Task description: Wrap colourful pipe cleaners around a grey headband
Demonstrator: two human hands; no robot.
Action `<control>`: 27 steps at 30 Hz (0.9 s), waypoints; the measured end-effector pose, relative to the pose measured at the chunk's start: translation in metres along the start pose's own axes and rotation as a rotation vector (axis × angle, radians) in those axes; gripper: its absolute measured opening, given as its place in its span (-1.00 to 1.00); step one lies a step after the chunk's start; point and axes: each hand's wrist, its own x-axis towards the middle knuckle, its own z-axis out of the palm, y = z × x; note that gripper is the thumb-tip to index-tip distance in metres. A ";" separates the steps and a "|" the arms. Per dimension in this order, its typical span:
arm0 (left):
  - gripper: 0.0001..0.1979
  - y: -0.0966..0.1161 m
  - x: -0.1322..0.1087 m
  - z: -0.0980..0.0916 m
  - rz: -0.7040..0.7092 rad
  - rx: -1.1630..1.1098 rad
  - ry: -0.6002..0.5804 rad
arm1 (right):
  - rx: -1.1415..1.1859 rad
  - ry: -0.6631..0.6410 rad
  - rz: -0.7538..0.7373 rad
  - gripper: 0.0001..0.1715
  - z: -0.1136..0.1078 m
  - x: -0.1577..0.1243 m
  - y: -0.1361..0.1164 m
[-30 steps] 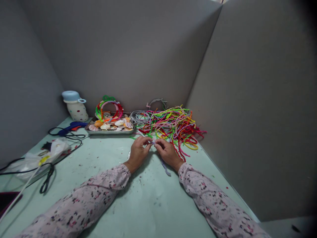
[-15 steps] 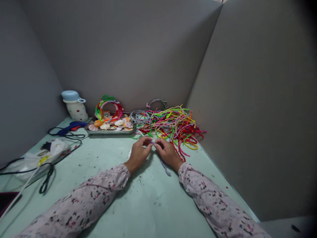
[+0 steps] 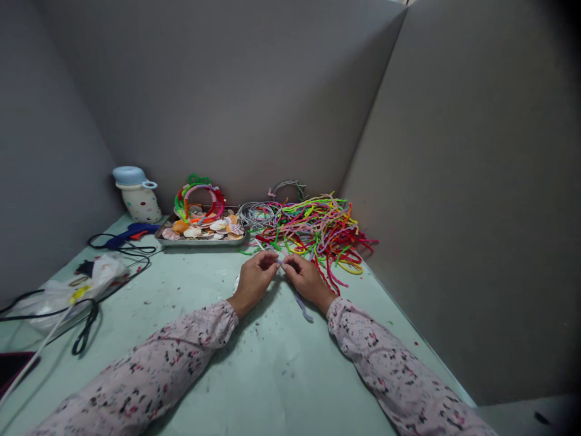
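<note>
My left hand [image 3: 256,278] and my right hand [image 3: 310,278] meet fingertip to fingertip above the pale green table, both pinched closed on a purple pipe cleaner [image 3: 303,307]. One end of it dangles below my right hand, curling at the tip. Between the fingertips only a short purple bit shows; the fingers cover the rest. Just beyond the hands lies a tangled heap of colourful pipe cleaners [image 3: 327,221], and a thin white stick-like piece [image 3: 259,244] points out near my left fingertips.
A metal tray [image 3: 202,243] of seashells holds several pipe-cleaner rings [image 3: 204,189]. Beside it is a coil of grey wire [image 3: 258,213]. A bottle with a blue lid [image 3: 136,194] stands back left. Black cable [image 3: 86,330] and a plastic bag [image 3: 97,275] lie left. Grey partitions [image 3: 236,91] surround the table.
A purple strand end now shows more clearly just above my left fingertips. Both hands keep nearly the same place and pinch.
</note>
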 end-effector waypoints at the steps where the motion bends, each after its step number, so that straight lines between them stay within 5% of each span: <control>1: -0.78 0.000 0.000 0.000 -0.004 -0.015 0.002 | -0.001 0.001 0.002 -0.82 0.000 0.000 0.000; 16: -0.56 -0.001 0.000 0.004 -0.065 -0.232 0.042 | 0.003 0.005 0.018 -0.85 0.000 -0.001 -0.001; 27: -0.80 -0.003 0.003 0.003 -0.062 -0.051 0.035 | -0.010 0.005 0.007 -0.83 0.000 -0.001 0.000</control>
